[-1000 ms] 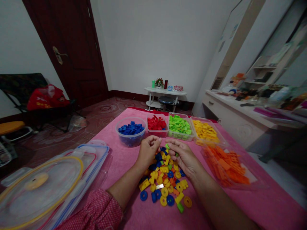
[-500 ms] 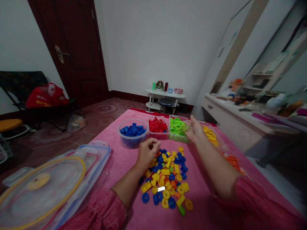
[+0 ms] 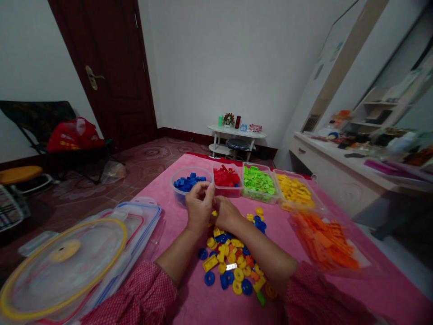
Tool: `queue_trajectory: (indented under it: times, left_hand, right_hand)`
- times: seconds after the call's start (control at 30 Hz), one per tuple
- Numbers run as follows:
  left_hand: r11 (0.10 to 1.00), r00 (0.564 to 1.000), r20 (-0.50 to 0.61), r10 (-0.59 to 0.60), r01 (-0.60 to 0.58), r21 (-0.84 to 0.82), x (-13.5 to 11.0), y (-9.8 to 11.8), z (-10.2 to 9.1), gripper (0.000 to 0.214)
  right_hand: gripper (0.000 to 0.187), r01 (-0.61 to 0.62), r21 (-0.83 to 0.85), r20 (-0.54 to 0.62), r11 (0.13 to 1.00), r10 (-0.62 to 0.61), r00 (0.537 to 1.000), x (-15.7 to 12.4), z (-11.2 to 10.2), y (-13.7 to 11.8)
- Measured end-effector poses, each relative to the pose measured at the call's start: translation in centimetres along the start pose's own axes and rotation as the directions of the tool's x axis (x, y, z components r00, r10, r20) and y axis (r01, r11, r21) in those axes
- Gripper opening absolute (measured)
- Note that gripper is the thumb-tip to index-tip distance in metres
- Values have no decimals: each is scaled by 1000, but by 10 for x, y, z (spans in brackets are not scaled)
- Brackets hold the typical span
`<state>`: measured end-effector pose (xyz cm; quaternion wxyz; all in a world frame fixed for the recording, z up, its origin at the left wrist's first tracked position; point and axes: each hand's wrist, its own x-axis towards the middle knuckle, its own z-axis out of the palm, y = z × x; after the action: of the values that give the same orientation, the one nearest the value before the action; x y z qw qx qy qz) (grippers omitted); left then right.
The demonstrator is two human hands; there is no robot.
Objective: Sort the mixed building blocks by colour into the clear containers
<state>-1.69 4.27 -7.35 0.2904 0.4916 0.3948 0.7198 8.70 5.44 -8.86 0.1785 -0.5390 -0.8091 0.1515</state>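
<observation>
My left hand (image 3: pixel 199 206) is closed in a pinch over the far left part of a mixed pile of toy bricks and wheels (image 3: pixel 233 259). Against its fingertips, my right hand (image 3: pixel 226 213) is curled, its fingers partly hidden; what the two hold is too small to make out. Just behind them stands a round tub of blue bricks (image 3: pixel 189 182). To its right are a tub of red bricks (image 3: pixel 226 177), one of green bricks (image 3: pixel 259 180) and one of yellow bricks (image 3: pixel 295 190). A container of orange bricks (image 3: pixel 326 241) lies nearer on the right.
Clear plastic lids (image 3: pixel 64 266) with coloured rims are stacked at the left on the pink cloth (image 3: pixel 182 298). A cluttered white dresser (image 3: pixel 338 176) flanks the right side. Beyond the table, a low white stand (image 3: pixel 237 131) is against the wall.
My right hand has come back from the green tub, leftward and nearer, to meet my left hand. My left hand has risen slightly. The yellow and orange containers now show more fully.
</observation>
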Motion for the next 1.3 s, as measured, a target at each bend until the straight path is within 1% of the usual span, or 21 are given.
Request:
queue_trajectory:
  times: [0.03,0.1,0.2,0.27,0.37,0.5,0.57,0.63,0.7,0.73,0.77,0.8,0.87,0.9,0.93,0.97,1.0,1.1,1.13,1.2,1.3]
  left_hand:
    - [1000,1000,6,-2,2,5,-1,-1,0,20]
    - [1000,1000,19,0,0,12,-2,-2,1,20]
    - [1000,999,42,-11,10,15,-4,-4,1,20]
    - [999,997,64,-31,30,21,-7,-6,1,20]
    - [998,991,123,-47,43,34,-10,-12,2,20]
    - [998,982,190,10,-23,66,-13,-18,3,21]
    - [996,979,203,20,-38,87,-13,-19,3,21]
    - [996,978,206,9,-27,86,-13,-19,2,20]
    - [997,980,199,-3,-11,71,-13,-19,2,21]
    - [998,981,195,-8,-5,65,-12,-19,1,21]
    - [998,981,194,-11,-1,61,-12,-19,1,21]
    - [998,980,198,-14,3,58,-12,-20,2,21]
    - [999,973,230,-32,21,50,-12,-21,2,22]
    - [998,965,257,-47,37,44,-13,-21,3,22]
    - [998,956,285,-66,58,38,-13,-22,4,23]
    - [996,947,310,-87,79,37,-13,-23,4,23]
    - [994,938,330,-107,99,41,-13,-23,4,23]
    - [989,923,353,-150,141,50,-13,-24,4,24]
    - [988,923,353,-154,148,46,-13,-25,4,24]
    - [988,928,341,-151,149,34,-12,-26,3,23]
    - [989,934,326,-145,139,41,-13,-29,3,23]
  right_hand:
    - [36,-16,-45,7,999,16,1000,1,1,-1]
    - [30,-46,-104,-19,993,45,999,3,3,-4]
    - [23,-89,-129,-36,988,85,996,5,4,-8]
    - [21,-93,-127,-11,988,92,996,4,3,-8]
    - [18,-73,-113,49,991,79,996,-3,-3,-1]
    - [15,-80,-132,65,988,89,994,-21,-19,17]
    - [17,-98,-149,11,984,101,995,-33,-27,21]
    - [21,-85,-140,-95,987,72,993,-48,-33,18]
    - [21,1,-97,-171,995,-18,985,-68,-35,8]
    - [19,74,-70,-174,995,-86,981,-79,-34,2]
    - [18,159,-44,-145,986,-164,976,-91,-31,-4]
    - [24,248,-26,-97,969,-249,964,-102,-28,-10]
    - [45,390,-6,27,921,-390,920,-121,-21,-17]
    - [52,427,-5,82,904,-425,901,-127,-17,-18]
    - [54,437,-13,118,899,-432,894,-130,-14,-18]
    - [52,423,-31,130,905,-416,900,-129,-12,-17]
    - [47,390,-53,114,919,-383,917,-126,-10,-16]
    - [29,261,-67,-8,963,-263,965,-105,-9,-10]
    - [24,232,-35,-41,972,-233,971,-97,-11,-8]
    - [19,201,82,-88,976,-194,977,-81,-17,-4]
    - [22,170,254,-182,952,-126,975,-63,-34,6]
